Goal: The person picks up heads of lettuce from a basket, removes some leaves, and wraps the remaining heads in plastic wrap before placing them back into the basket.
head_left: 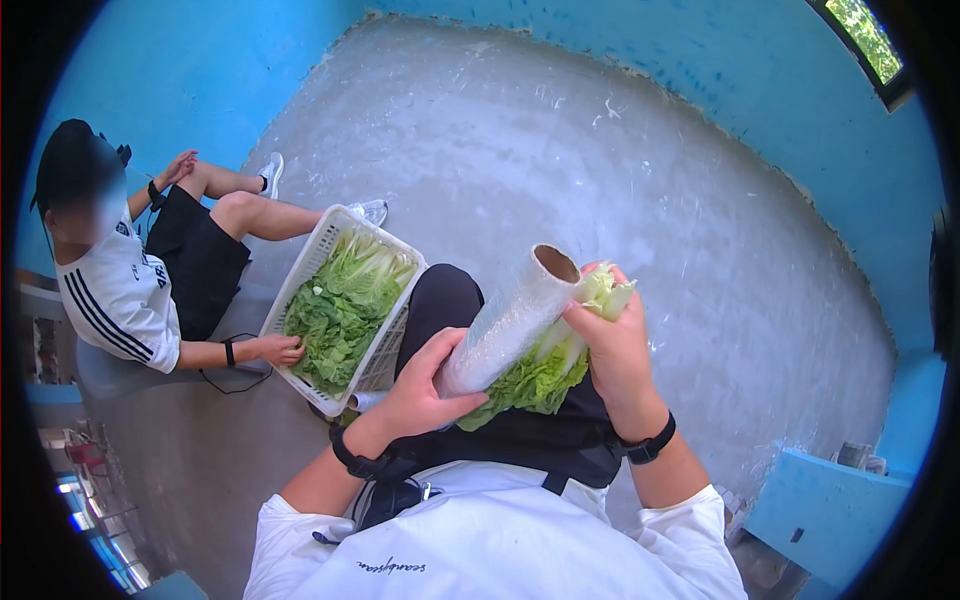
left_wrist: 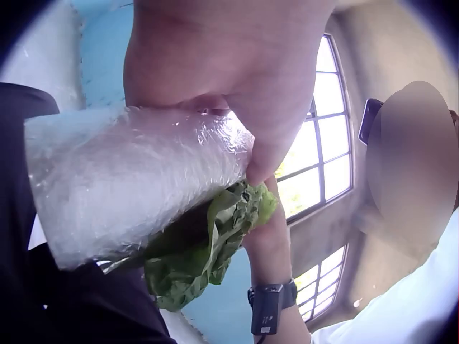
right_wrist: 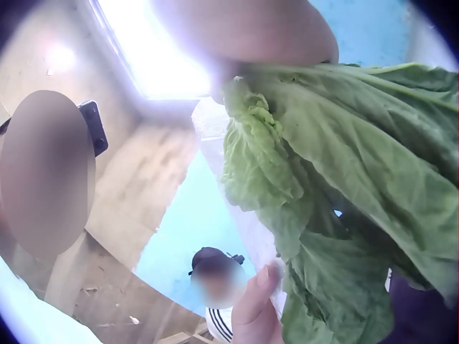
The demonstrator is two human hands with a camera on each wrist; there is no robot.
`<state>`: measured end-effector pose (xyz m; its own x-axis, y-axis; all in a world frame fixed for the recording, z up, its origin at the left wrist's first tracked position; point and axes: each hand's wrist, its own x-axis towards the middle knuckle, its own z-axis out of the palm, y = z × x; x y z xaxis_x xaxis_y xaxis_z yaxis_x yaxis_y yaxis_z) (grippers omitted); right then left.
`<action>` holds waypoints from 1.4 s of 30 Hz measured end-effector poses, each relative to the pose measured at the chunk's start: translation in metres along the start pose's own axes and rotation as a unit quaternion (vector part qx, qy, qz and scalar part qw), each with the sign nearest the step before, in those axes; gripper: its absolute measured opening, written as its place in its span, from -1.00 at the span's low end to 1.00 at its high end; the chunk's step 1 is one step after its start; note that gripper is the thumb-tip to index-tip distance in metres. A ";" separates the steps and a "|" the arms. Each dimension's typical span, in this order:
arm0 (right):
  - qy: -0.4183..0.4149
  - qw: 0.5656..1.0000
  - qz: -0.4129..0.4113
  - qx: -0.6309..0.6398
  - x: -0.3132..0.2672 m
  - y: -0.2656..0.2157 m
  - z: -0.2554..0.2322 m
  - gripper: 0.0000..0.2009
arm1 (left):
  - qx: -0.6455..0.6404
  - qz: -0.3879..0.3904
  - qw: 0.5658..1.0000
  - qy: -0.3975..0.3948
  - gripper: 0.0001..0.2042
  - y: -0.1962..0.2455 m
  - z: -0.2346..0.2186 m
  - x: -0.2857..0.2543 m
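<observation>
The left hand (head_left: 425, 388) is clamped around the lower part of a roll of clear film (head_left: 505, 335), thumb along one side and fingers along the other; the roll tilts upward and away, exposing the open end of its cardboard core (head_left: 556, 264). The right hand (head_left: 618, 350) is closed on the pale stalk end of a head of lettuce (head_left: 540, 385), its thumb just beside the upper end of the roll. The lettuce lies below and alongside the roll, between the two grips, leaves directed toward the left hand and above the dark trousers (head_left: 520, 440). A black band (head_left: 650, 442) encircles the right wrist. To the left of the left-hand grip, a white basket (head_left: 388, 346) contains more leafy greens (head_left: 345, 310). Beyond the basket, a seated person (head_left: 125, 290) has one hand at its edge. Ahead of both grips extends the grey floor (head_left: 560, 130), bounded by blue walls (head_left: 200, 80).
</observation>
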<state>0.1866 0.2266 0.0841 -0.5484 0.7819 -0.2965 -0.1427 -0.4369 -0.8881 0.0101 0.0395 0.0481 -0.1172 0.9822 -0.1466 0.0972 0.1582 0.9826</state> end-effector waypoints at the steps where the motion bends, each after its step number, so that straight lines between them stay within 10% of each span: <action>1: -0.003 1.000 -0.002 0.001 0.000 0.001 0.000 -0.74 | -0.039 -0.019 0.999 -0.002 -0.34 -0.001 -0.001 -0.001; 9: -0.122 0.992 -0.013 0.021 -0.009 -0.006 -0.010 -0.70 | -0.237 -0.107 0.966 -0.004 -0.28 -0.016 -0.004 -0.005; 16: -0.226 0.973 -0.002 -0.054 -0.031 -0.019 -0.009 -0.70 | 0.065 -0.065 0.990 0.109 -0.26 0.009 0.002 0.007; 22: -0.191 0.979 -0.041 0.051 -0.027 -0.013 -0.022 -0.68 | -0.226 -0.173 0.953 -0.103 -0.39 -0.012 -0.016 0.007; 28: -0.198 0.976 0.091 0.026 -0.021 -0.028 -0.017 -0.71 | -0.205 -0.136 0.969 0.028 -0.48 -0.008 -0.004 0.019; 33: -0.203 0.971 0.125 0.015 -0.023 -0.031 -0.022 -0.70 | 0.062 -0.111 0.979 0.160 -0.57 -0.006 -0.006 0.020; 42: -0.123 0.986 0.100 0.055 -0.018 -0.039 -0.031 -0.64 | -0.218 -0.124 0.960 -0.124 -0.36 -0.019 -0.027 0.010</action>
<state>0.2273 0.2434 0.1133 -0.7557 0.5495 -0.3563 -0.0928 -0.6284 -0.7723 -0.0196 0.0435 0.0314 0.1619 0.9218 -0.3523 -0.3332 0.3871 0.8597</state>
